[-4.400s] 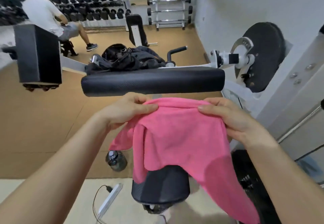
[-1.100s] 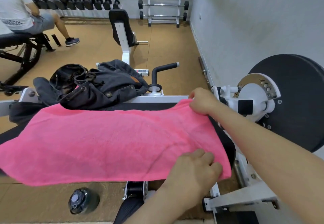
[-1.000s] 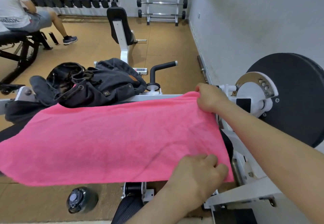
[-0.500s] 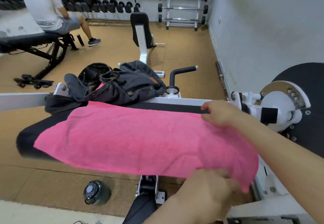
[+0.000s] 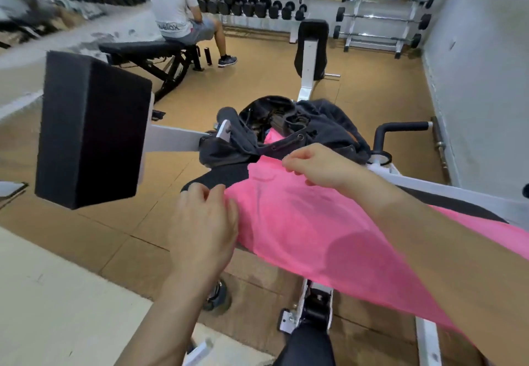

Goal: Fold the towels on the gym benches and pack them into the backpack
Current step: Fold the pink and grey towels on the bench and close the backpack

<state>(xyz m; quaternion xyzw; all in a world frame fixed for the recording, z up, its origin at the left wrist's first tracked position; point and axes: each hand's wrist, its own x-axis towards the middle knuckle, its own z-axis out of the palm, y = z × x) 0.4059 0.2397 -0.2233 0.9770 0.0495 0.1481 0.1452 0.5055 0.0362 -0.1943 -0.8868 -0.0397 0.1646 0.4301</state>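
The pink towel (image 5: 300, 222) lies spread on the black bench pad (image 5: 223, 175). Its long axis runs from the far left, by the dark backpack (image 5: 329, 133), to the near right, where it droops off the edge. The left hand (image 5: 203, 222) is at the near-left corner, fingers loosely bent and slightly apart. The right hand (image 5: 320, 165) sits at the far-left end beside the backpack's mouth, fingers curled; I cannot tell if they pinch cloth.
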